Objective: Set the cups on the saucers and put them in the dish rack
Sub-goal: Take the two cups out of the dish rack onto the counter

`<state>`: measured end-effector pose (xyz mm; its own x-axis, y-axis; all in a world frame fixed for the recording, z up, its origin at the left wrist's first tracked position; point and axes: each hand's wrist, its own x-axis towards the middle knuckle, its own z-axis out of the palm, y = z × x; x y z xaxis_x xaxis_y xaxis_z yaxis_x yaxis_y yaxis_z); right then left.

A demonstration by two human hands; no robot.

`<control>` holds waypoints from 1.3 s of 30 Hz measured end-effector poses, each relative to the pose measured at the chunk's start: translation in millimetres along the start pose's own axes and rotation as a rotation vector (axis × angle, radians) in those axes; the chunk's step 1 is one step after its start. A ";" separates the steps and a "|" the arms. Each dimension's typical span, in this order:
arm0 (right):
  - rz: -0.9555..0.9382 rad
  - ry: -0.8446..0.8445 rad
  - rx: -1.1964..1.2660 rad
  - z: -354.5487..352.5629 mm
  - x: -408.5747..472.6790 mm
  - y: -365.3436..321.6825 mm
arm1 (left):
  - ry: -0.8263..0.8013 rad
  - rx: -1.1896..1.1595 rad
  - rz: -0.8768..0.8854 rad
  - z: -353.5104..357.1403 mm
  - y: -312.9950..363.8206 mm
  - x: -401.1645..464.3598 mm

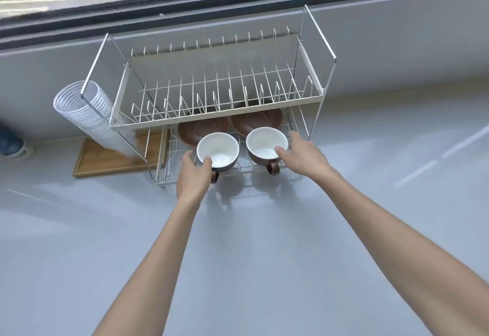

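Note:
Two brown cups with white insides stand in the lower tier of a two-tier wire dish rack (315,92). My left hand (194,175) grips the left cup (218,149) at its near rim, thumb inside. My right hand (303,157) holds the right cup (266,141) at its right rim, thumb over the edge. Two brown saucers lie behind the cups under the upper tier: the left saucer (190,129) and the right saucer (264,117). Both cup handles point toward me. Whether the cups rest on the saucers or on the rack wire, I cannot tell.
The rack stands on a grey counter (238,256) below a window. A stack of white ribbed cups (87,113) leans at the rack's left end, over a wooden tray (105,159). A blue object (10,142) sits at the far left edge.

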<state>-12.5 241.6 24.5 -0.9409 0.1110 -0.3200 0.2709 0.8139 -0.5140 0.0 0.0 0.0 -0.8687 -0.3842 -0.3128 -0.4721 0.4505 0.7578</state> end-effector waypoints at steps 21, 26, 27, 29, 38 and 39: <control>0.258 0.050 0.621 26.4 23.2 -10.0 | -0.110 -0.260 -0.200 9.8 -2.8 18.4; 0.239 0.101 0.597 26.5 14.9 -12.4 | -0.093 -0.238 -0.178 8.1 0.4 11.4; 0.235 0.106 0.601 26.1 12.2 -11.7 | -0.091 -0.235 -0.174 7.5 0.3 9.5; 0.221 0.114 0.616 23.8 5.2 -10.1 | -0.091 -0.240 -0.168 6.5 0.9 4.2; 0.220 0.152 0.624 13.2 -43.3 23.2 | -0.105 -0.251 -0.144 10.8 -6.3 -37.1; 0.229 0.156 0.627 12.9 -49.9 29.7 | -0.110 -0.250 -0.145 14.1 -8.5 -42.9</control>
<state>45.1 252.9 14.9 -0.8516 0.3600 -0.3811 0.4886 0.2814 -0.8259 39.2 24.0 -1.1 -0.8124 -0.3345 -0.4776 -0.5525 0.1800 0.8139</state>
